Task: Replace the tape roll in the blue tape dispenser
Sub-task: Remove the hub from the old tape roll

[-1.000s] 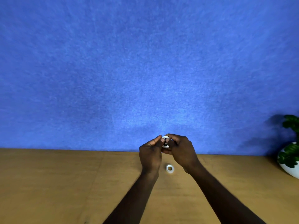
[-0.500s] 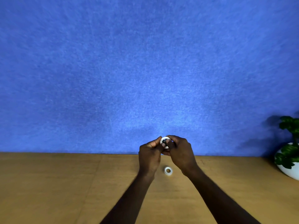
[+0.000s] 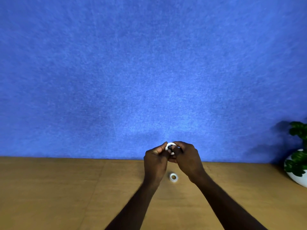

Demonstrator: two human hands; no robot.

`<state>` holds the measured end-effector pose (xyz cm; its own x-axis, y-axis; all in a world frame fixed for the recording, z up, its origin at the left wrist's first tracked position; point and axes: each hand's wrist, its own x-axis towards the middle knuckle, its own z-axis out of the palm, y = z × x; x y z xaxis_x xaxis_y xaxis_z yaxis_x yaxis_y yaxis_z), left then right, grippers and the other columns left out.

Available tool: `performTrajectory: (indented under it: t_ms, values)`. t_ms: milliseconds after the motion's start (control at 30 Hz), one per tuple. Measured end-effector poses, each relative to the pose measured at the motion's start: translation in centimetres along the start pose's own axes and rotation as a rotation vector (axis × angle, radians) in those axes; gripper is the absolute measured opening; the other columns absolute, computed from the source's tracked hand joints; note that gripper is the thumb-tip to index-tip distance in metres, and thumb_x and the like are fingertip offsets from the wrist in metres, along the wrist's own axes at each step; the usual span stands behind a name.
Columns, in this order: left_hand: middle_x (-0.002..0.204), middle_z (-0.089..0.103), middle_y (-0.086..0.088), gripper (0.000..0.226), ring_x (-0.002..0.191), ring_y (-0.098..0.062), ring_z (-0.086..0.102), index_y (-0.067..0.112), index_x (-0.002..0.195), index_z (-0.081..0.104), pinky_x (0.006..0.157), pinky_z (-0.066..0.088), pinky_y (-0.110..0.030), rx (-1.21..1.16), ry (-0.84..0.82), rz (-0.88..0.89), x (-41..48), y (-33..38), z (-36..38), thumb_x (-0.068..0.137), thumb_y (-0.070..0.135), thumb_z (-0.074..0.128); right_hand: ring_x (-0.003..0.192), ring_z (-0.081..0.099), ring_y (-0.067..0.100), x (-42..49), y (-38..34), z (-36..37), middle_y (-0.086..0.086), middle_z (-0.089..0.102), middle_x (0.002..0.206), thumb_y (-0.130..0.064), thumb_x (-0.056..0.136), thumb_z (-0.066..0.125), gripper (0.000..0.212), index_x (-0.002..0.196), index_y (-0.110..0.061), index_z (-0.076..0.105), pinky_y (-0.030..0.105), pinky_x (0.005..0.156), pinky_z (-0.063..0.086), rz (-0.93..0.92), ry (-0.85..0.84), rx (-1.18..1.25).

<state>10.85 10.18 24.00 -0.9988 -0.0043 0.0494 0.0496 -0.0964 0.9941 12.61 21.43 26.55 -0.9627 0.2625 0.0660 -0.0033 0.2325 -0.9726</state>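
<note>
The wall (image 3: 149, 72) is blue; the table (image 3: 58, 196) lies below it, with a plant (image 3: 297, 156) far right. Your left hand (image 3: 155, 163) and right hand (image 3: 187, 161) meet above the table, fingers closed on a white roll (image 3: 170, 145). A second roll (image 3: 174, 177) lies on the table just below them. The dispenser is hidden. Keep the held roll square and press evenly; do not squeeze its rim.

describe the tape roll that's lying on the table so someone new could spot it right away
Start at the wooden table under the blue wall and find the two hands, left hand and right hand, raised at its far edge. Just below them, between the wrists, a small white tape roll lies alone on the wood. Unlike the white ring pinched in the fingers, nothing touches it.
</note>
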Motion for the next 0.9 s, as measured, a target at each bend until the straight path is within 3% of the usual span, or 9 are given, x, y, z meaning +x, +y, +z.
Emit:
performTrajectory:
  t_ms: [100, 200, 267, 367, 467, 567, 700, 800, 900]
  values:
    - [0.104, 0.078, 0.003, 0.036, 0.1, -0.01, 0.072, 0.016, 0.124, 0.069, 0.094, 0.057, -0.043, 0.106, -0.125, 0.028, 0.0, 0.0, -0.5, 0.088, 0.01, 0.071, 0.079, 0.075, 0.014, 0.1, -0.2, -0.6, 0.003, 0.078, 0.084, -0.013, 0.092, 0.053, 0.025, 0.087, -0.019, 0.076, 0.032, 0.074, 0.062, 0.042, -0.088, 0.02]
    - [0.103, 0.076, 0.009, 0.046, 0.097, 0.001, 0.07, 0.017, 0.128, 0.066, 0.092, 0.058, -0.033, 0.172, -0.16, 0.076, 0.1, -0.1, -0.8, 0.084, 0.01, 0.076, 0.089, 0.074, 0.024, 0.1, -0.3, -1.3, 0.007, 0.078, 0.089, -0.008, 0.088, 0.052, 0.027, 0.091, -0.02, 0.076, 0.034, 0.079, 0.06, 0.068, -0.231, 0.084]
    - [0.097, 0.075, 0.009, 0.041, 0.091, 0.001, 0.07, 0.021, 0.119, 0.069, 0.085, 0.058, -0.028, 0.19, -0.154, 0.122, 0.2, -0.1, -1.0, 0.081, 0.009, 0.079, 0.091, 0.073, 0.029, 0.2, 0.0, -1.8, 0.012, 0.077, 0.092, 0.0, 0.088, 0.048, 0.034, 0.098, -0.018, 0.075, 0.04, 0.083, 0.06, 0.063, -0.306, 0.097]
    - [0.087, 0.075, -0.001, 0.02, 0.084, -0.016, 0.071, 0.028, 0.096, 0.073, 0.072, 0.058, -0.029, 0.234, -0.175, 0.249, 0.4, 0.0, -1.2, 0.083, 0.013, 0.076, 0.084, 0.075, 0.027, 0.7, 0.6, -2.3, 0.006, 0.077, 0.083, 0.001, 0.093, 0.047, 0.032, 0.104, -0.017, 0.072, 0.042, 0.083, 0.06, 0.063, -0.334, 0.08]
    - [0.087, 0.077, 0.012, 0.036, 0.083, -0.007, 0.072, 0.047, 0.089, 0.073, 0.068, 0.053, -0.012, 0.23, -0.213, 0.279, 0.5, 0.5, -1.4, 0.082, 0.012, 0.076, 0.081, 0.075, 0.025, 1.5, 1.6, -2.9, 0.003, 0.075, 0.077, -0.004, 0.095, 0.053, 0.023, 0.105, -0.016, 0.07, 0.041, 0.081, 0.06, 0.027, -0.332, 0.038]
    - [0.089, 0.076, 0.02, 0.042, 0.085, 0.002, 0.071, 0.053, 0.086, 0.072, 0.071, 0.052, -0.009, 0.228, -0.236, 0.235, 0.7, 0.1, -1.3, 0.078, 0.012, 0.08, 0.082, 0.074, 0.023, 2.0, 2.7, -3.4, 0.006, 0.076, 0.086, -0.008, 0.094, 0.059, 0.019, 0.103, -0.02, 0.071, 0.036, 0.079, 0.061, -0.044, -0.327, -0.033]
    - [0.094, 0.077, 0.016, 0.03, 0.09, -0.001, 0.072, 0.042, 0.09, 0.074, 0.076, 0.056, -0.016, 0.226, -0.235, 0.15, 1.2, -1.4, -0.9, 0.069, 0.025, 0.086, 0.078, 0.073, 0.011, 2.5, 4.6, -4.0, -0.009, 0.076, 0.09, -0.014, 0.092, 0.061, 0.019, 0.102, -0.029, 0.07, 0.03, 0.078, 0.06, -0.159, -0.312, -0.236]
    - [0.093, 0.078, 0.016, 0.027, 0.088, -0.001, 0.072, 0.038, 0.091, 0.076, 0.073, 0.056, -0.016, 0.207, -0.237, 0.058, 1.6, -2.9, -0.1, 0.066, 0.033, 0.086, 0.078, 0.072, 0.004, 2.8, 6.0, -4.3, -0.02, 0.074, 0.09, -0.018, 0.095, 0.057, 0.025, 0.101, -0.041, 0.066, 0.022, 0.073, 0.058, -0.217, -0.302, -0.325]
    - [0.088, 0.079, 0.01, 0.022, 0.082, -0.002, 0.073, 0.032, 0.091, 0.078, 0.076, 0.055, -0.023, 0.08, -0.177, -0.044, 2.2, -4.6, 0.8, 0.07, 0.028, 0.084, 0.078, 0.071, 0.0, 3.4, 7.9, -4.8, -0.017, 0.073, 0.083, -0.015, 0.096, 0.055, 0.027, 0.097, -0.041, 0.061, 0.022, 0.072, 0.058, -0.261, -0.249, -0.377]
